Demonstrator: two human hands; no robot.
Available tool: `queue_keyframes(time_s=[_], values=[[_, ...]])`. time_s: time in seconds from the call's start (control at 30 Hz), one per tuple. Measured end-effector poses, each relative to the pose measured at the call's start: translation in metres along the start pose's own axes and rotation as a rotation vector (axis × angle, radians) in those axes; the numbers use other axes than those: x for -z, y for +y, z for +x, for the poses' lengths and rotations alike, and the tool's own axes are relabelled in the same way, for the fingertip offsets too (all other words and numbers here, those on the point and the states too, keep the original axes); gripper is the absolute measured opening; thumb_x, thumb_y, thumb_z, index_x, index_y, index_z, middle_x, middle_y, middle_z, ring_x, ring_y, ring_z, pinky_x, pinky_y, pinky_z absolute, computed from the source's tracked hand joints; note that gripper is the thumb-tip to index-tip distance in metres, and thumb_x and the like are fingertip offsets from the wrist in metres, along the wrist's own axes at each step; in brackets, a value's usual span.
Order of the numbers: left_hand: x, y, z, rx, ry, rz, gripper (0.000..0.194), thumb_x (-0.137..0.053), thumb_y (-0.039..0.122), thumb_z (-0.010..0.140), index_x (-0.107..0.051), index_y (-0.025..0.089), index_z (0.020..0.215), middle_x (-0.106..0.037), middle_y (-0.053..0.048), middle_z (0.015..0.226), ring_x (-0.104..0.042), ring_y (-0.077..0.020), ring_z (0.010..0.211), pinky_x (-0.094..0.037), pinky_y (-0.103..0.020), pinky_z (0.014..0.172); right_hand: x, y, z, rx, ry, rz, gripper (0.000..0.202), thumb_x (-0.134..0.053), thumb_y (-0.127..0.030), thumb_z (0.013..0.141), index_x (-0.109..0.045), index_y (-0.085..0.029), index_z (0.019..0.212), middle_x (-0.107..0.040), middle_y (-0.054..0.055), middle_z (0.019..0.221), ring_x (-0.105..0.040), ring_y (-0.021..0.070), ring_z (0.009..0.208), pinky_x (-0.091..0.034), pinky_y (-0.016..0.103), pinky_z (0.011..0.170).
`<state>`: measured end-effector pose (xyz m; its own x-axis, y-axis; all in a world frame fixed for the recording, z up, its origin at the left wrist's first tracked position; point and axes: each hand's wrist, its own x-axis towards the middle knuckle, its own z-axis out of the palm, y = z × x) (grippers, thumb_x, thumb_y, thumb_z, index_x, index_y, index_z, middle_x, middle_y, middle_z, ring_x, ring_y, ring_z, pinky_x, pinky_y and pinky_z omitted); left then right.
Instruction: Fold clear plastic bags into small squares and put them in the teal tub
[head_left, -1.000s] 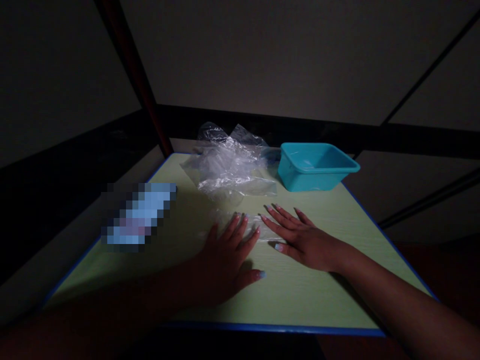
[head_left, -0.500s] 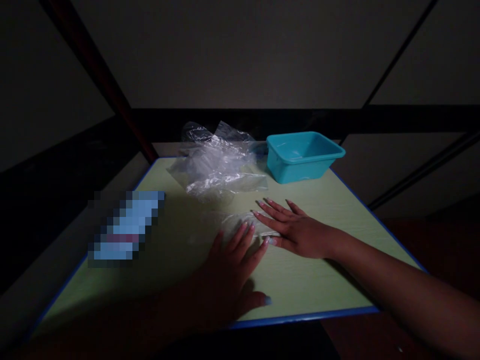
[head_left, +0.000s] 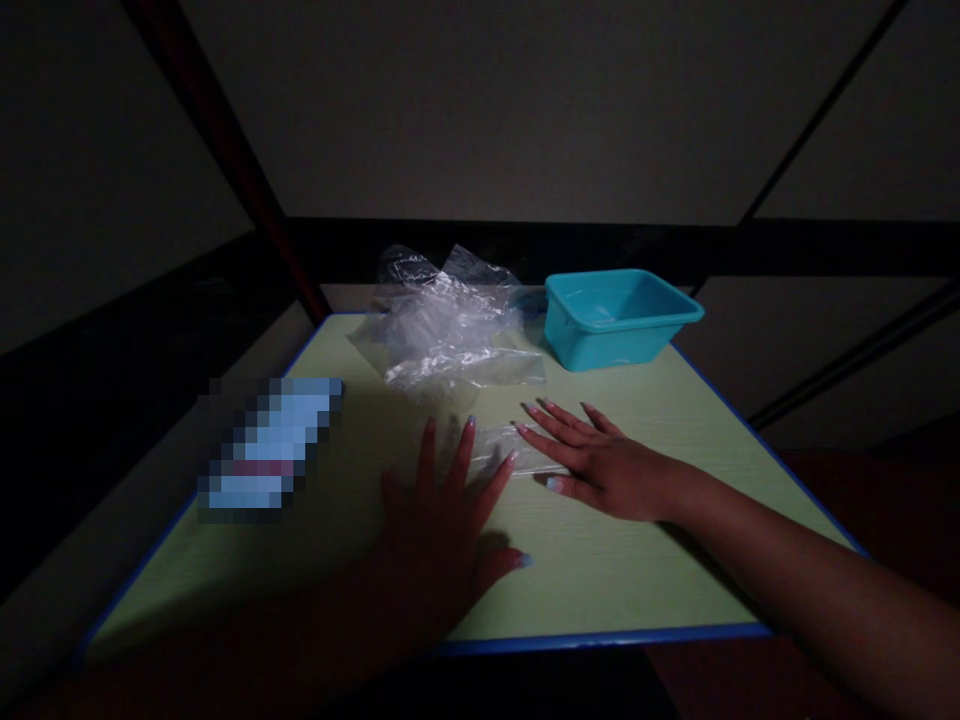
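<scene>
A strip of clear plastic, likely a flattened bag (head_left: 495, 450), lies on the pale green tabletop between my hands. My right hand (head_left: 592, 460) rests palm down on its right part, with fingers stretched out and spread. Over the left part is my left hand (head_left: 450, 500), its fingers also spread wide and in shadow. Whether its palm touches the plastic or the table I cannot tell. Part of the strip is hidden under the hands. Just beyond them lies a loose heap of clear crinkled plastic bags (head_left: 450, 335).
A turquoise plastic basin (head_left: 622, 335) stands at the back right of the table (head_left: 637, 580), which has a blue edge. On the left lies a blurred, bluish rectangular object (head_left: 274, 440). A wall (head_left: 510, 110) rises behind the table.
My left hand has moved left, away from my right hand, and its fingers have spread wider. The right hand stays on the plastic. The whole view has shifted slightly.
</scene>
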<state>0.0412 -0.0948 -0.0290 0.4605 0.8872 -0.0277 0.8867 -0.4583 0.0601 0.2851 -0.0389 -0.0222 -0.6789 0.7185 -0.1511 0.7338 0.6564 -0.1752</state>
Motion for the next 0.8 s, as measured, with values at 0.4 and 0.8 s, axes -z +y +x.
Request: queue_keyframes(time_s=[0.4,0.8], values=[[0.003,-0.029,0.028,-0.289,0.174,-0.081,0.081,-0.02,0.066,0.095,-0.018,0.011,0.154,-0.009,-0.022,0.161,-0.008,-0.0364,0.149,-0.014,-0.067,0.111,0.001,-0.001,0.0,0.011,0.023,-0.001,0.063,-0.032,-0.053,0.1,-0.014,-0.028,0.155,-0.006,0.011,0.16,-0.006,0.0328,0.147,-0.016,0.068,0.111],[-0.008,-0.023,0.037,-0.475,0.093,-0.033,0.073,-0.036,0.058,0.096,-0.035,0.005,0.146,-0.029,-0.022,0.156,-0.022,-0.0334,0.147,-0.017,-0.06,0.115,0.006,-0.004,-0.001,-0.026,0.034,0.033,0.06,-0.027,-0.049,0.102,-0.012,-0.028,0.155,0.0,0.01,0.16,-0.005,0.033,0.147,-0.008,0.07,0.11]])
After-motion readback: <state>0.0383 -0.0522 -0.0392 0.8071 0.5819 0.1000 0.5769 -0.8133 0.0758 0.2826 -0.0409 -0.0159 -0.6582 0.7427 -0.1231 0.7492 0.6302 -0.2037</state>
